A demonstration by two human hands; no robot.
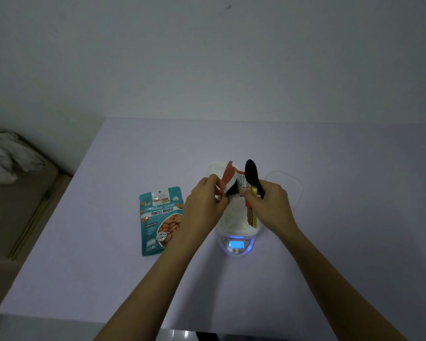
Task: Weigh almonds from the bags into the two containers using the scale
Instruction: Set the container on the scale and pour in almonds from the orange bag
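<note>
Both hands hold an orange almond bag above the scale, its mouth pulled apart. My left hand pinches the bag's left edge. My right hand pinches the right edge and also grips a black spoon, its bowl pointing up. Below the bag, a white slotted container sits on the white scale, whose blue display is lit. A second white container shows behind the bag. A teal bag of roasted almonds lies flat left of the scale.
A clear lid or tray lies on the lilac table right of the scale. The table's left edge drops to a floor with crumpled white cloth. A plain wall stands behind.
</note>
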